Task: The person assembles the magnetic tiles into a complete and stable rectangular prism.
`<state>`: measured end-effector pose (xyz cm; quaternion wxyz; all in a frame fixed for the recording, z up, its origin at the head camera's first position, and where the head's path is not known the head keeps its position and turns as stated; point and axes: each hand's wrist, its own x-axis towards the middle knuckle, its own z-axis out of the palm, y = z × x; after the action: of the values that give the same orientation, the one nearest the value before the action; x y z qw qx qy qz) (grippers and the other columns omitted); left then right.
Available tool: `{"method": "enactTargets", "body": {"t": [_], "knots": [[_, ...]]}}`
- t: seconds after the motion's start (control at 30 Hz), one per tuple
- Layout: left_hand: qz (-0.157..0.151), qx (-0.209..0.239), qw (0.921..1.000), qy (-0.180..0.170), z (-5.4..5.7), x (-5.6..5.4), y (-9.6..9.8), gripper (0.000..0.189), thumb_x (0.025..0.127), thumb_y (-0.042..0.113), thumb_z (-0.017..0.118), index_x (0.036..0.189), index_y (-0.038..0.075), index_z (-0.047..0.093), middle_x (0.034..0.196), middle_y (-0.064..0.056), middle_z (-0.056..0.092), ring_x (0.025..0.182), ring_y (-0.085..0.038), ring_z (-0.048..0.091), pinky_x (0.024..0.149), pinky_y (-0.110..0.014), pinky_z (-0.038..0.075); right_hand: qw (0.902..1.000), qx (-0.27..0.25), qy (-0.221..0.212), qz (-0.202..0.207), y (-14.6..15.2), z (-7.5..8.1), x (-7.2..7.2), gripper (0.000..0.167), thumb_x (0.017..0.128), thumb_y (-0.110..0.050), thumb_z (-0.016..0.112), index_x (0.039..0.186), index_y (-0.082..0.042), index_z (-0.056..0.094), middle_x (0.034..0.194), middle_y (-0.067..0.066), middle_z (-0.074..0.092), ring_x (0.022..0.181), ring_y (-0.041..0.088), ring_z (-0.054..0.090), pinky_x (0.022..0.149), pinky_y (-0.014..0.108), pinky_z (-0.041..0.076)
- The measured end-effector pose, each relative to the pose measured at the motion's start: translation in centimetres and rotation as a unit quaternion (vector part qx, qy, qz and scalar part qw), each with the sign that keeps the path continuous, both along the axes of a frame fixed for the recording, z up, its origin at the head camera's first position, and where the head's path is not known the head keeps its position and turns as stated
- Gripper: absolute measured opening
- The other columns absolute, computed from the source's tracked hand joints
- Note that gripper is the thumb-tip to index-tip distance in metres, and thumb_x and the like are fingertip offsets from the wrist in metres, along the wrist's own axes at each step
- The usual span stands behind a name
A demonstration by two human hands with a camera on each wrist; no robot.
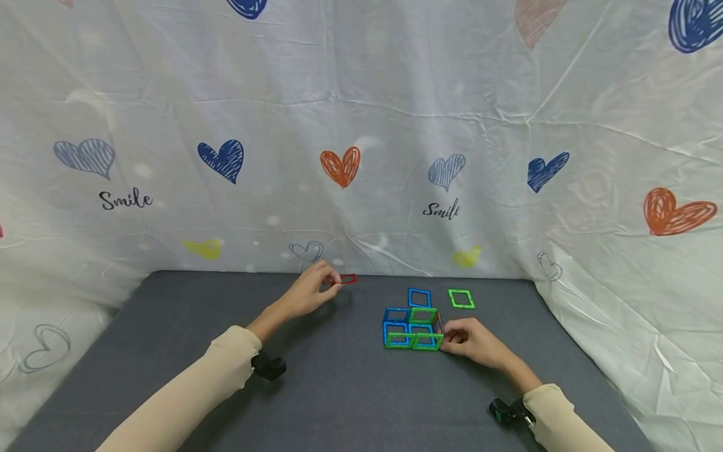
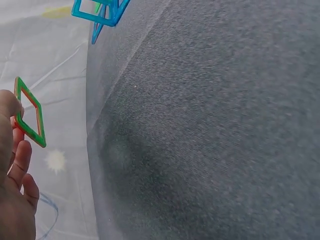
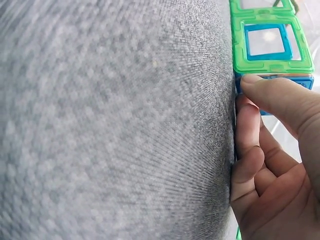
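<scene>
At the far edge of the table, my left hand [image 1: 310, 290] pinches a square magnetic tile [image 1: 349, 275] by one side, raised off the cloth. This tile looks red in the head view, while the left wrist view shows a green frame with a red inner edge. Right of centre stands a low box of blue and green magnetic tiles [image 1: 414, 341]. The thumb and curled fingers of my right hand [image 1: 474, 342] grip the box at its near right corner. In the right wrist view the thumb [image 3: 255, 84] lies just under a green tile [image 3: 272, 65].
Behind the box, a loose blue tile [image 1: 419, 290] and a loose green tile [image 1: 462, 306] lie flat. Dark grey cloth [image 1: 333, 389] covers the table. A white curtain [image 1: 390, 245] with printed hearts hangs along the far edge.
</scene>
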<state>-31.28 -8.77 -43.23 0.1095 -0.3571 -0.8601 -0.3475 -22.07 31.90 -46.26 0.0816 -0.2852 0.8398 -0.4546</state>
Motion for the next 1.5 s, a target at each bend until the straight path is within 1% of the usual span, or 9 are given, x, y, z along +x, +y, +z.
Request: {"method": "enactTargets", "body": {"t": [0.17, 0.33, 0.57, 0.73, 0.9, 1.1, 1.27, 1.37, 1.5], "knots": [[0.003, 0.009, 0.9995, -0.029, 0.1, 0.8, -0.7, 0.006, 0.102, 0.014, 0.065, 0.100, 0.009, 0.063, 0.101, -0.002, 0.053, 0.092, -0.024, 0.054, 0.084, -0.045, 0.049, 0.9999, -0.007, 0.003, 0.008, -0.1, -0.1, 0.0, 0.006, 0.093, -0.001, 0.074, 0.098, -0.004, 0.072, 0.089, 0.008, 0.069, 0.074, 0.020, 0.065, 0.064, 0.027, 0.053], [0.007, 0.014, 0.9994, -0.031, -0.1, 1.5, -1.2, 0.009, 0.104, 0.013, 0.061, 0.104, 0.005, 0.063, 0.102, -0.002, 0.052, 0.090, -0.018, 0.054, 0.082, -0.043, 0.050, 0.9999, -0.009, 0.008, 0.011, -0.1, -0.1, 0.0, 0.006, 0.093, 0.000, 0.074, 0.097, -0.003, 0.072, 0.088, 0.008, 0.069, 0.073, 0.019, 0.065, 0.063, 0.027, 0.052], [0.010, 0.035, 0.9990, -0.025, -0.4, 1.9, -1.5, 0.007, 0.105, 0.010, 0.059, 0.105, 0.005, 0.064, 0.100, -0.001, 0.054, 0.087, -0.017, 0.055, 0.078, -0.041, 0.049, 0.9999, -0.007, 0.006, 0.010, 0.0, -0.2, 0.0, 0.006, 0.093, -0.001, 0.074, 0.097, -0.004, 0.072, 0.088, 0.007, 0.069, 0.073, 0.020, 0.065, 0.063, 0.027, 0.053], [0.011, 0.056, 0.9981, -0.023, -0.4, 2.4, -1.6, 0.006, 0.102, 0.010, 0.064, 0.103, 0.005, 0.068, 0.096, 0.002, 0.059, 0.085, -0.014, 0.059, 0.074, -0.038, 0.051, 0.9999, -0.007, 0.006, 0.010, 0.1, -0.3, 0.0, 0.006, 0.093, -0.002, 0.074, 0.097, -0.005, 0.072, 0.088, 0.007, 0.069, 0.072, 0.020, 0.064, 0.062, 0.027, 0.052], [0.009, 0.081, 0.9961, -0.032, -0.7, 2.9, -1.6, 0.005, 0.098, 0.008, 0.070, 0.100, 0.005, 0.073, 0.091, 0.005, 0.061, 0.080, -0.011, 0.061, 0.072, -0.032, 0.054, 1.0000, -0.006, 0.004, 0.006, 0.1, -0.2, 0.0, 0.006, 0.093, -0.002, 0.074, 0.097, -0.005, 0.072, 0.088, 0.008, 0.069, 0.072, 0.021, 0.065, 0.063, 0.027, 0.052], [0.005, 0.108, 0.9936, -0.034, -1.0, 3.5, -1.4, 0.006, 0.096, 0.008, 0.072, 0.097, 0.004, 0.075, 0.089, 0.005, 0.063, 0.077, -0.011, 0.063, 0.071, -0.031, 0.056, 1.0000, -0.001, -0.003, 0.000, 0.0, -0.1, 0.0, 0.006, 0.093, -0.001, 0.074, 0.097, -0.004, 0.072, 0.089, 0.008, 0.069, 0.073, 0.020, 0.064, 0.063, 0.027, 0.052], [0.026, 0.126, 0.9913, -0.025, -1.2, 4.0, -1.1, 0.004, 0.094, 0.005, 0.073, 0.094, 0.008, 0.076, 0.087, 0.007, 0.064, 0.075, -0.010, 0.064, 0.068, -0.031, 0.056, 1.0000, -0.004, -0.001, 0.003, 0.1, -0.1, 0.0, 0.006, 0.093, -0.001, 0.074, 0.097, -0.004, 0.072, 0.089, 0.008, 0.069, 0.073, 0.019, 0.064, 0.063, 0.027, 0.052], [0.047, 0.139, 0.9889, -0.021, -1.3, 4.5, -0.7, 0.007, 0.093, 0.004, 0.074, 0.091, 0.010, 0.076, 0.085, 0.007, 0.065, 0.074, -0.010, 0.064, 0.066, -0.031, 0.054, 1.0000, -0.003, -0.001, 0.002, 0.1, -0.1, -0.1, 0.006, 0.093, -0.001, 0.074, 0.098, -0.005, 0.073, 0.089, 0.008, 0.069, 0.072, 0.018, 0.064, 0.063, 0.027, 0.052], [0.077, 0.153, 0.9850, -0.025, -1.7, 5.2, 0.2, 0.006, 0.092, 0.006, 0.077, 0.088, 0.011, 0.076, 0.083, 0.007, 0.064, 0.072, -0.009, 0.064, 0.066, -0.030, 0.055, 1.0000, -0.001, 0.000, 0.000, 0.1, -0.1, -0.1, 0.006, 0.093, -0.001, 0.074, 0.098, -0.004, 0.073, 0.089, 0.008, 0.069, 0.073, 0.018, 0.064, 0.063, 0.026, 0.052]]}}
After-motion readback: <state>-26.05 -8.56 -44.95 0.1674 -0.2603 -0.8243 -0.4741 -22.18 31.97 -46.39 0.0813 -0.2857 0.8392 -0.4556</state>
